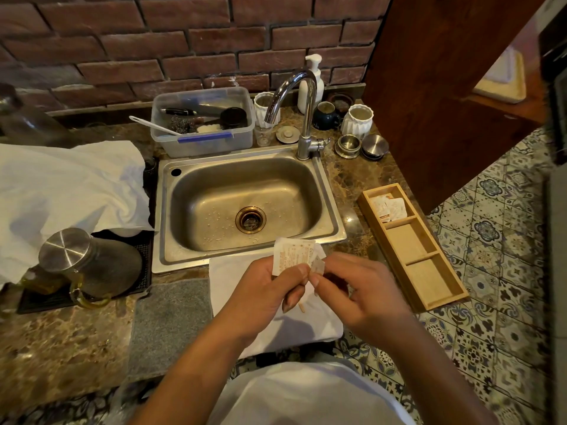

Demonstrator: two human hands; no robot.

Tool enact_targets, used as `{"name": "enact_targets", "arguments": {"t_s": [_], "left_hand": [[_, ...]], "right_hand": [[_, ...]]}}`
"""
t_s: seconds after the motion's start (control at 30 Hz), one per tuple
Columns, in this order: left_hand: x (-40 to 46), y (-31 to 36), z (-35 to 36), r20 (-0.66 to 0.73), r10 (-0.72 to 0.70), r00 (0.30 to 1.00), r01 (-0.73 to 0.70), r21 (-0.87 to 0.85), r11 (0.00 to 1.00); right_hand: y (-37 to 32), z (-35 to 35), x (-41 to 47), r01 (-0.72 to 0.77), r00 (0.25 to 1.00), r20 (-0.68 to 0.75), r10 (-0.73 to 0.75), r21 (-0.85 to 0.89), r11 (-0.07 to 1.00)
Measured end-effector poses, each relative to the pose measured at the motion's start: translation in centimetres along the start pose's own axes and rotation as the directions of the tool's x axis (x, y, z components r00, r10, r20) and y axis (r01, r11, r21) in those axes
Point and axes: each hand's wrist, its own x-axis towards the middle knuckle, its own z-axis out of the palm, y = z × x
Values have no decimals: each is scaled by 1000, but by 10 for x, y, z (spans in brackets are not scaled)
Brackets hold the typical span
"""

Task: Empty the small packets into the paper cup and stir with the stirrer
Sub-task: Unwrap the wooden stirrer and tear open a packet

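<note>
My left hand (264,289) pinches a small white printed packet (293,254) above the white cloth (233,280) in front of the sink. My right hand (356,289) pinches the packet's torn corner (317,265) at its right edge. A wooden stirrer tip (301,308) shows below my left hand's fingers. The paper cup is hidden, probably beneath my hands. More small packets (388,207) lie in the far compartment of a wooden tray (429,289) on the right.
A steel sink (245,204) with a tap (302,108) lies straight ahead. A plastic tub (202,121) with utensils stands behind it. A glass jug with a steel lid (89,265) is at left on a black mat. A grey mat (168,323) lies beside the cloth.
</note>
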Motion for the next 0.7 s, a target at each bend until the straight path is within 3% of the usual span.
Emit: {"name": "enact_targets", "arguments": {"t_s": [0.4, 0.57, 0.63, 0.7], "left_hand": [[6, -12, 4, -3, -13, 1000, 13, -148, 989], [5, -12, 9, -52, -9, 999, 3, -117, 993], [5, -13, 10, -69, -23, 997, 15, -118, 993], [5, -13, 7, -78, -33, 996, 19, -173, 985]], "right_hand": [[0, 7, -4, 74, 984, -153, -91, -111, 991], [1, 9, -3, 52, 983, -170, -70, -108, 993], [-2, 10, -5, 19, 972, -232, -31, -51, 998], [-10, 3, -6, -76, 930, -346, 124, 151, 986]]}}
